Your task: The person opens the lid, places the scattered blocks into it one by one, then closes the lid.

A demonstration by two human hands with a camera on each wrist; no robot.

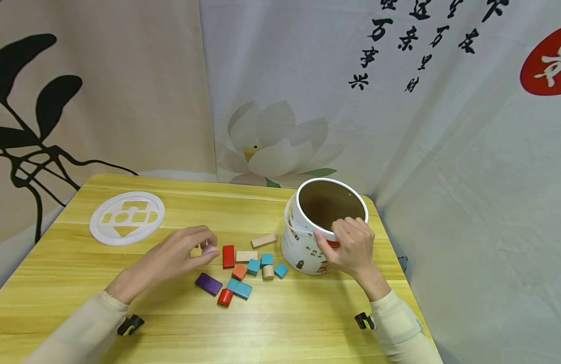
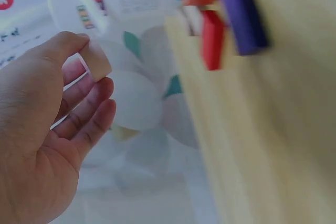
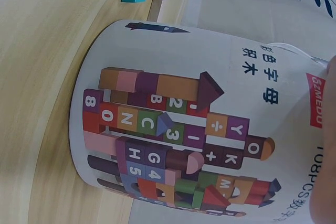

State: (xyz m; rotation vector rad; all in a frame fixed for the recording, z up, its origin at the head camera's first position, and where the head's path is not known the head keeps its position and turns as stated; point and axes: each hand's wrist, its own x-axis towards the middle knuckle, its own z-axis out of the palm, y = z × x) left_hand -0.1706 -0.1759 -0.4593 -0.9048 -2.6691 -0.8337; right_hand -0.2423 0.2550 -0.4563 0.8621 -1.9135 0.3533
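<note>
My left hand (image 1: 180,255) pinches a small pale pink toy block (image 2: 96,61) between thumb and fingertips, left of the loose blocks and raised off the table in the left wrist view. With my right hand (image 1: 352,246) I grip the near rim of a white printed bucket (image 1: 303,251), thumb outside and fingers over the edge. The bucket stands tilted a little toward me; its brown inside shows, though the bottom is hidden. Nearest the left hand lie a red block (image 1: 228,257) and a purple block (image 1: 208,284).
Several more blocks are scattered mid-table: a teal one (image 1: 239,288), an orange one (image 1: 239,272), a red rounded one (image 1: 225,297), and a plain wooden bar (image 1: 264,240). A white lid with shaped holes (image 1: 98,227) lies at the back left. Printed curtains (image 1: 280,91) hang behind the table.
</note>
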